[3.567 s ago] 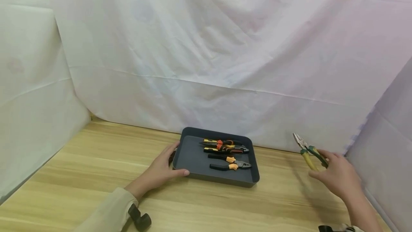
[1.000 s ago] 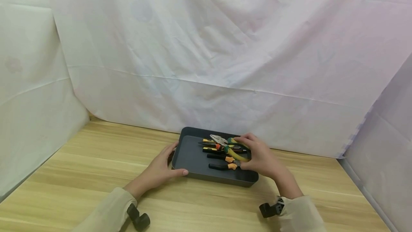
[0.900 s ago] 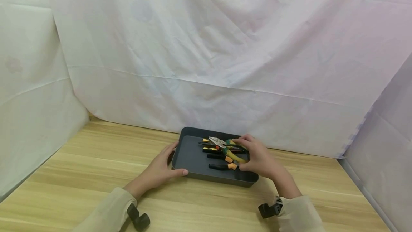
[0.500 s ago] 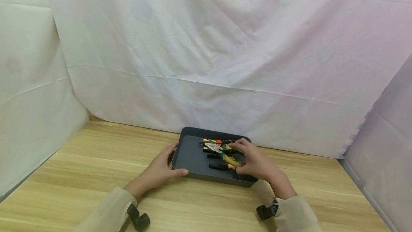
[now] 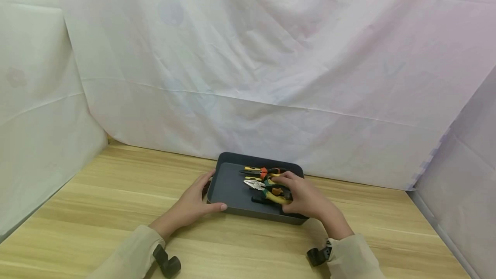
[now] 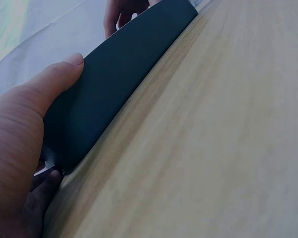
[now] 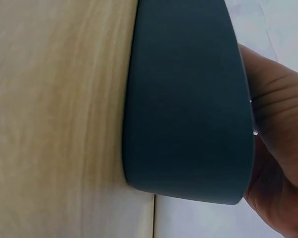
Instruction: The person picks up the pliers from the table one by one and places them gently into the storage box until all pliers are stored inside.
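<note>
In the head view my right hand (image 5: 310, 199) is over the right half of a dark grey tray (image 5: 229, 186). It holds combination pliers (image 5: 273, 197) by their green and yellow handles, the silver nose pointing left. These overlap black-and-orange pliers (image 5: 259, 200) beneath, which are mostly hidden. Behind them lie needle-nose pliers (image 5: 249, 172) with red and black grips. My left hand (image 5: 190, 203) grips the tray's near left corner, thumb along the front wall. The left wrist view shows that thumb against the tray wall; in the right wrist view the tray's side hides the pliers.
The tray stands on a wood-grain table (image 5: 135, 193), close to the white cloth (image 5: 232, 124) hanging behind it. More white cloth (image 5: 35, 141) closes off the left side, and a pale panel (image 5: 465, 175) stands on the right.
My right hand has brought the green-and-yellow pliers from right of the tray to over it, then lower and toward the near left, across the orange pliers. My left hand has stayed on the tray.
</note>
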